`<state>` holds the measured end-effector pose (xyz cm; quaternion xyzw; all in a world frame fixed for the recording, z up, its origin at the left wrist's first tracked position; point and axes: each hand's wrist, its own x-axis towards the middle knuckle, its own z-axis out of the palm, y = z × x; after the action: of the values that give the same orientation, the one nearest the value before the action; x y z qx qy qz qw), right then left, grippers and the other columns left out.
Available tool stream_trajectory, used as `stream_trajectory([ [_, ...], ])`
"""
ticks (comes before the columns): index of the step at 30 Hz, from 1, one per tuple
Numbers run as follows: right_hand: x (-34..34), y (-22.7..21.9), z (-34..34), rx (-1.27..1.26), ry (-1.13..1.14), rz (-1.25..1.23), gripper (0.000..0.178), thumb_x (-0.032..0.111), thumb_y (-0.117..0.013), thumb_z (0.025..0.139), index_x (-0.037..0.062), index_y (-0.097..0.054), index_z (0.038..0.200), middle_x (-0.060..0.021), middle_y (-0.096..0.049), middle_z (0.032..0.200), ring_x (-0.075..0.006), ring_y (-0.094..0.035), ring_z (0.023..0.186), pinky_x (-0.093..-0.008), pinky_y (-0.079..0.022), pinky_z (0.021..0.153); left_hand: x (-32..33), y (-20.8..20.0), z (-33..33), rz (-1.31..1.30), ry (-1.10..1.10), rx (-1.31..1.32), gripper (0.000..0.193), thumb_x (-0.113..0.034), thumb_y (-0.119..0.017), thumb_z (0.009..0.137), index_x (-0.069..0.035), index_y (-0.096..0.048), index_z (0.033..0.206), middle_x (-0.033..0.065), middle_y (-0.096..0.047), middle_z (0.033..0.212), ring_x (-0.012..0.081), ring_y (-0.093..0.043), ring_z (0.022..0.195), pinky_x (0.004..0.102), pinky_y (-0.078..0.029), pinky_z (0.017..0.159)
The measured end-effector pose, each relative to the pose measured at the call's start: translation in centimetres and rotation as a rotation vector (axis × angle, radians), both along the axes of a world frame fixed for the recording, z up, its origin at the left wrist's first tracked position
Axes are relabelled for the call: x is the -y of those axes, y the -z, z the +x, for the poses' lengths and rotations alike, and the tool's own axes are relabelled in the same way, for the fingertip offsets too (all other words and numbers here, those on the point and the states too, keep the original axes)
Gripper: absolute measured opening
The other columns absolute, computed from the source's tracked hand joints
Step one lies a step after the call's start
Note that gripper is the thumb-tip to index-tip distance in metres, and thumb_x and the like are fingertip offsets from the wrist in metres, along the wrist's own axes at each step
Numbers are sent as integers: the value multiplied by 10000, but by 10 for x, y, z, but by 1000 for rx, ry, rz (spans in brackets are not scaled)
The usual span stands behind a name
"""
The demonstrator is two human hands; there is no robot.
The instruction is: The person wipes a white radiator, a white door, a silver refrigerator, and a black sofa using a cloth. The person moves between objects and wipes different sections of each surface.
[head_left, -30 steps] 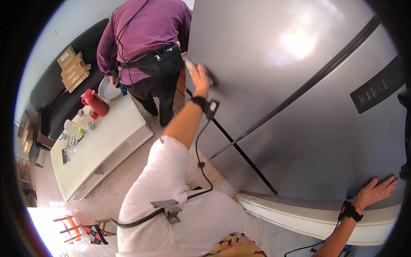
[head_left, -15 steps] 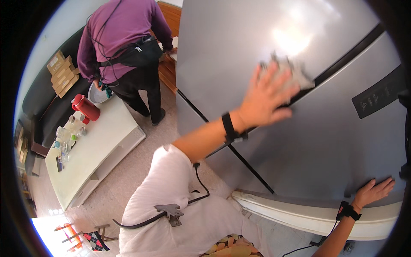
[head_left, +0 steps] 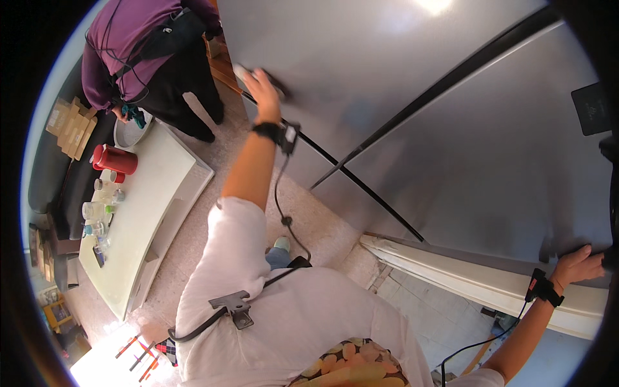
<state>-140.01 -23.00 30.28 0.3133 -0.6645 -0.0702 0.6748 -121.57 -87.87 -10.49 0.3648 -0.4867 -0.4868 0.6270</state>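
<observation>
The left hand is at the left edge of the silver-grey fridge, its grip holding a pale cloth under the fingers against the door; much of the cloth is hidden by the hand. The right hand rests its fingers on the right part of the fridge, close to its lower edge, with its grip released and nothing seen in it. Each wrist wears a black strap, the left one and the right one, with a small box and a cable. A dark panel sits on the fridge above the right hand, and a pale ledge runs along the fridge's foot. Past the fridge's left edge another person, in a purple top and black trousers, stands with a hand holding a teal rag over a round metal basin. The basin is at the end of a white tabletop, left of the fridge and well apart from it. A red jug, a red mug and some clear jars stand on that tabletop. Farther left of the fridge, flattened cardboard lies on a black sofa.
</observation>
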Motion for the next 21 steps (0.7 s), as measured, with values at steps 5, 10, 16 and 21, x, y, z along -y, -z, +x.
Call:
stream_trajectory([
  [5, 20, -3, 11, -2, -23, 18, 851, 627, -277, 1045, -88, -416, 1485, -355, -397, 1514, -520, -386, 1380, -587, -304, 1119, -198, 66, -20, 273, 335, 141, 871, -442, -455, 1071, -7, 50, 1633, 187, 21, 1716, 321, 1, 1587, 418, -45, 1278],
  [10, 28, -3, 20, 18, -18, 11, 875, 647, -271, 1034, -93, -416, 1480, -363, -400, 1504, -529, -404, 1354, -576, -340, 1097, -305, 21, -16, 371, 606, 66, 852, -420, -423, 1082, 16, 73, 1620, 268, 131, 1686, 401, 125, 1569, 474, 24, 1263],
  [16, 12, -8, 11, 31, 1, 61, 909, 715, -270, 1003, -70, -482, 1408, -329, -498, 1338, -490, -486, 1183, -556, -397, 973, -161, -13, -5, -414, 251, 225, 687, -356, -364, 1099, -8, -124, 1639, 302, 60, 1689, 459, 68, 1571, 539, 12, 1255],
  [21, 3, -8, 1, -16, -17, 62, 900, 741, -279, 994, -42, -527, 1362, -313, -549, 1246, -470, -524, 1104, -535, -416, 924, 22, -24, 9, -363, 13, 106, 680, -374, -413, 1093, 25, -219, 1608, 277, -172, 1667, 405, -199, 1530, 451, -157, 1244],
])
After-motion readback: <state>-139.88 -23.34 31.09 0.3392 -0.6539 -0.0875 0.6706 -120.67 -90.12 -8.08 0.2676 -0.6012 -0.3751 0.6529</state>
